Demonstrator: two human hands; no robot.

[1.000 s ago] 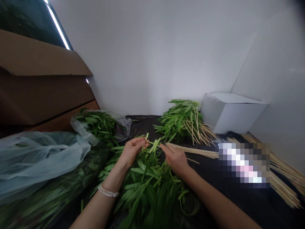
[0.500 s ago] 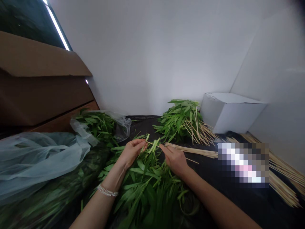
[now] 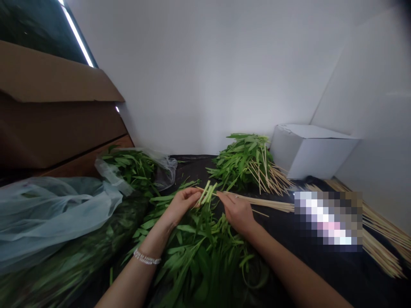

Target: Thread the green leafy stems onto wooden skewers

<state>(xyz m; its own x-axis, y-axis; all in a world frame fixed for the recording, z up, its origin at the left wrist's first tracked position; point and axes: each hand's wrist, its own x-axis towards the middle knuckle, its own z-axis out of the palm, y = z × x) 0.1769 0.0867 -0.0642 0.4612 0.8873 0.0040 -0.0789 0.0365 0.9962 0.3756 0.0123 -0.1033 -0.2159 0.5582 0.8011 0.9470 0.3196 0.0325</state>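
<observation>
My left hand [image 3: 182, 207], closed in a pinch, grips the pale cut end of a leafy green stem. Several pale green stem ends [image 3: 208, 194] stand side by side between my hands, crossed by a thin bamboo skewer. The skewer's other part is in the closed fingers of my right hand [image 3: 238, 214], just right of the stems. Below both hands spreads a loose heap of leafy greens [image 3: 195, 261] with long narrow leaves. A bundle of bamboo skewers [image 3: 266, 202] lies just beyond my right hand.
Skewered greens [image 3: 239, 160] are piled by the wall, beside a white box [image 3: 317, 149]. More skewers [image 3: 382, 252] lie at right, near a blurred-out patch. Plastic bags [image 3: 61, 214] with greens and a large cardboard box [image 3: 58, 128] stand at left. Black sheeting [image 3: 289, 239] covers the surface.
My left hand has moved slightly right, bringing its stem up against the other stem ends on the skewer. My right hand has shifted only a little to the right.
</observation>
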